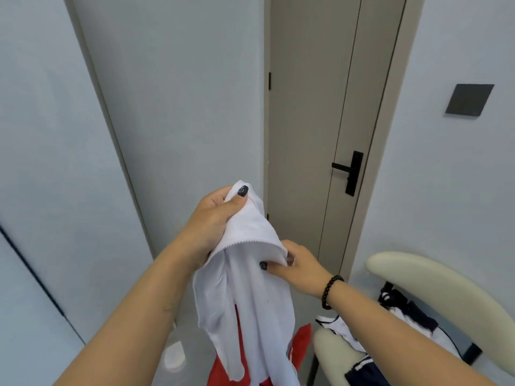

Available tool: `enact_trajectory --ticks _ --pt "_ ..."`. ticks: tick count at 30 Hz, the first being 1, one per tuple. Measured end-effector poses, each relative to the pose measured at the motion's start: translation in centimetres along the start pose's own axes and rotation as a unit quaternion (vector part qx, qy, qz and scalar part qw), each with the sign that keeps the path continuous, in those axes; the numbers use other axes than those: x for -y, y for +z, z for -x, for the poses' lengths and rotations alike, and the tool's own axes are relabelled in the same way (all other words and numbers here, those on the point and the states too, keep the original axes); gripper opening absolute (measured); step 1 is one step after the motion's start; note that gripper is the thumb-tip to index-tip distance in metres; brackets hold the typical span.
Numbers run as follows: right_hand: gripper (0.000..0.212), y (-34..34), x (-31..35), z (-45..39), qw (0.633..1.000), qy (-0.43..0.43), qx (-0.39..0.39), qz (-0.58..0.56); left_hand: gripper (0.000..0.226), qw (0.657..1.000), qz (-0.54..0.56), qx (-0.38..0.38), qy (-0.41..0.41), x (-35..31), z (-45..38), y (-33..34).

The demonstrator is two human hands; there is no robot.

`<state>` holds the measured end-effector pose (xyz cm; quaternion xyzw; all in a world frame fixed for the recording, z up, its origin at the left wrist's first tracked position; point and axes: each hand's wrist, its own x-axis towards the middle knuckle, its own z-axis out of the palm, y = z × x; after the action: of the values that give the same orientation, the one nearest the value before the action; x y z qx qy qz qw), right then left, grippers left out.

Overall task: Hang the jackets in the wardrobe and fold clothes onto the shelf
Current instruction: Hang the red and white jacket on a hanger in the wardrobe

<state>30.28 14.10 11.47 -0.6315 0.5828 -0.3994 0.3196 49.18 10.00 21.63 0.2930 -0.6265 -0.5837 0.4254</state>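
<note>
Head view: left hand (pixel 214 218) raised in front, thumb and curled fingers bunching the top of a white garment (pixel 245 288); cloth draping down from that fist past the wrist, red panels (pixel 299 346) showing at the lower part, below both hands. Right hand (pixel 295 267) lower and just to the right of the left, thumb and fingers pinching the zigzag-edged hem or collar fold of the same garment, a dark-painted fingertip pressed against the fabric. Black bead bracelet (pixel 331 292) on the right wrist.

Beyond the right forearm, a cream chair (pixel 434 285) carrying more clothes (pixel 362 338) in white and navy, apparently not yet sorted. Behind the hands, a closed beige door (pixel 312 121) with a black handle (pixel 348 171); no wardrobe rail or shelf identifiable here.

Handling, as a judgement: thin, light, limp cloth, probably smooth and a little slippery, collapsing wherever unsupported. Best taken at two firm points along a seam, at shoulders or collar, then shaken out flat before folding or hanging. Single-point holds likely to leave it twisted, with sleeves trailing low.
</note>
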Motion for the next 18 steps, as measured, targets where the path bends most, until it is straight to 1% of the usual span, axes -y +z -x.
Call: enact_trajectory --ticks 1,3,5,7,9,11,14,16,18 --pt "0.006 1.5 0.7 -0.5 1.000 0.005 -0.004 -0.024 0.024 1.000 -0.009 -0.024 0.001 -0.5 0.8 -1.9" --pt "0.020 4.3 2.2 -1.6 0.999 0.002 -0.021 -0.040 0.027 0.996 -0.026 -0.086 -0.009 -1.2 2.7 -6.0" --pt "0.027 6.9 4.5 -2.6 0.999 -0.017 -0.030 -0.038 0.029 0.987 -0.044 -0.152 -0.033 -1.5 4.6 -10.2" --pt "0.028 9.3 7.1 -3.7 0.997 -0.040 -0.045 -0.045 0.024 0.973 -0.080 -0.211 -0.058 -1.7 6.9 -14.2" --pt "0.027 11.6 9.9 -4.5 0.996 -0.065 -0.053 -0.032 0.028 0.957 -0.116 -0.257 -0.073 -1.7 9.2 -18.1" --pt "0.035 14.3 13.2 -5.2 0.996 -0.087 -0.028 -0.011 0.028 0.941 -0.134 -0.299 -0.081 -1.6 11.8 -22.3" --pt "0.047 16.4 16.5 -5.9 0.995 -0.092 0.029 -0.033 0.028 0.932 -0.128 -0.325 -0.095 -1.4 14.0 -26.0" --pt "0.048 18.5 18.4 -6.3 0.992 -0.094 0.066 -0.050 0.030 0.928 -0.124 -0.339 -0.095 -1.7 15.7 -28.5" --pt "0.041 20.7 19.9 -7.1 0.989 -0.090 0.093 -0.074 0.031 0.922 -0.124 -0.356 -0.092 -2.1 17.1 -31.1"
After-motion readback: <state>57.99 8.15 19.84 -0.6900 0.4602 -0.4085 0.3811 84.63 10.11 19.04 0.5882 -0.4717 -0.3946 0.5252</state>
